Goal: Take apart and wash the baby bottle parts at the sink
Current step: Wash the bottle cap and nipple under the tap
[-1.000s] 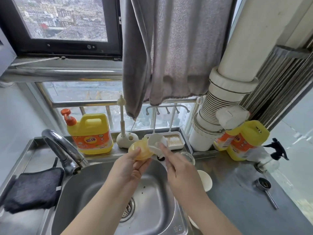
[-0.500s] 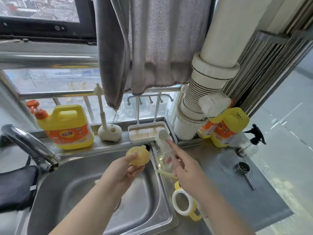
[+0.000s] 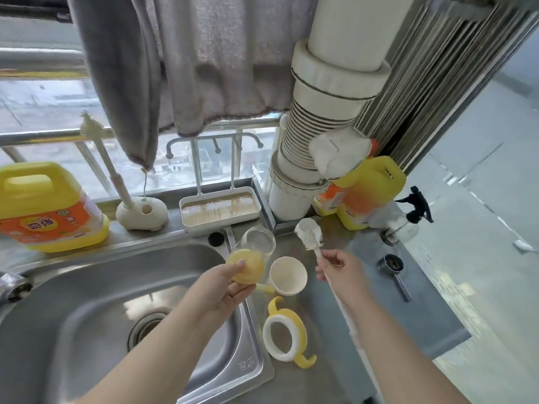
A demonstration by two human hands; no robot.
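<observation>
Steel sink (image 3: pixel 87 287): fills the lower left, drain at its bottom, tap at the far left edge.
Counter (image 3: pixel 423 310): grey metal, right of the sink, carrying the loose bottle parts.
Towel (image 3: pixel 204 62): grey, hanging over the window rail above the sink.
Detergent jug (image 3: pixel 43 208): yellow with an orange label, on the ledge behind the sink, left.
Drying tray (image 3: pixel 218 211): white, on the same ledge, hooks rising behind it.
Left hand (image 3: pixel 224 290): over the sink's right rim, fingers curled round the yellow bottle cap (image 3: pixel 248 266).
Right hand (image 3: pixel 341 272): over the counter, pinching the handle of the bottle brush (image 3: pixel 309 233), white bristle head pointing up and away.
Handle ring (image 3: pixel 284 336): white collar with yellow handles, lying flat on the counter just beside the sink rim.
Cream cup (image 3: pixel 288 275): on the counter between the two hands.
Glass bottle (image 3: pixel 259 240): clear, lying near the sink's back corner, behind the cap.
Measuring scoop (image 3: pixel 392 265): metal, on the counter right of the right hand.
</observation>
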